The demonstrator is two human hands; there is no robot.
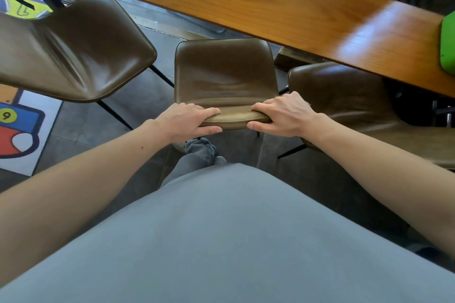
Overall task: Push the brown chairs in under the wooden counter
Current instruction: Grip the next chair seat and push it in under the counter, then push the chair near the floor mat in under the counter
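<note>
A long wooden counter [258,0] runs across the top of the view. Three brown chairs stand before it. The middle chair [225,74] faces the counter, its seat front near the counter's edge. My left hand [187,119] grips the left end of its backrest top, fingers over the front and thumb behind. My right hand [283,115] grips the right end the same way. The left chair [73,51] stands apart from the counter. The right chair [344,96] sits partly under the counter.
A green object [448,44] lies on the counter at the right edge. A colourful floor mat [19,128] with a number 9 lies at the left. Dark floor tiles [81,120] show between the chairs. My grey trouser leg and foot [199,150] stand behind the middle chair.
</note>
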